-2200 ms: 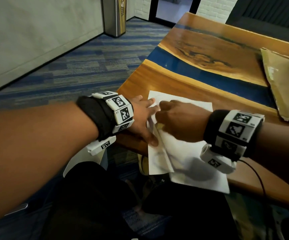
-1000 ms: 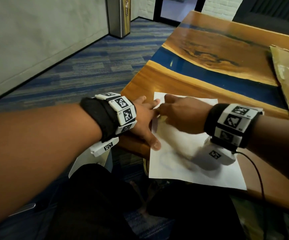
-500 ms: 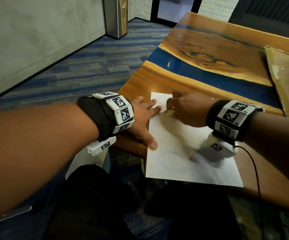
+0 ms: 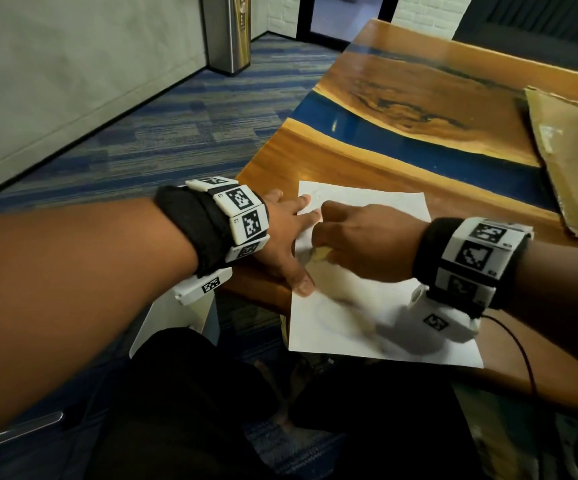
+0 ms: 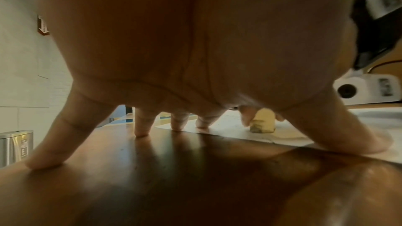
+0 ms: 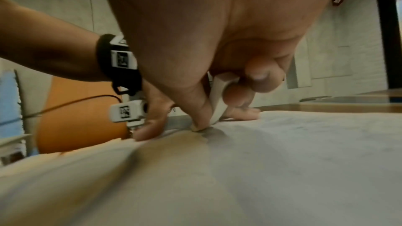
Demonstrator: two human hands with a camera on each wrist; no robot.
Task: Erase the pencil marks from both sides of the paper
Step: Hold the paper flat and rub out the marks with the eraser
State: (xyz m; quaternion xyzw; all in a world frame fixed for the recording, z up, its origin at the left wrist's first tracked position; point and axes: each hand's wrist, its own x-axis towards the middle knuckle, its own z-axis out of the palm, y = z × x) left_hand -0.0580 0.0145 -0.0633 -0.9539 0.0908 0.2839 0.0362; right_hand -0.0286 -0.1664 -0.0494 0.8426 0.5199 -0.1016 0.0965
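Note:
A white sheet of paper (image 4: pixel 377 317) (image 6: pixel 282 152) lies flat at the near edge of the wooden table (image 4: pixel 401 88), its front edge overhanging. Faint pencil curves show on its near half. My left hand (image 4: pixel 291 233) (image 5: pixel 195 57) is spread flat, its fingertips (image 5: pixel 202 121) and thumb pressing the paper's left edge down. My right hand (image 4: pixel 360 240) (image 6: pixel 217 40) pinches a pale yellowish eraser (image 4: pixel 320 252) (image 5: pixel 262 121) (image 6: pixel 217 99), whose lower end touches the paper near the left edge, just beside the left hand.
A flattened brown cardboard piece (image 4: pixel 571 157) lies at the table's right. A blue resin strip (image 4: pixel 419 136) crosses the tabletop. A metal bin (image 4: pixel 227 29) stands on the blue carpet at the wall. A black cable (image 4: pixel 519 344) runs from my right wrist over the table edge.
The sheet was folded and creased 2.2 s ago and now lies flat. My right hand with the eraser has shifted back toward me along the paper's left edge. The left hand stays put.

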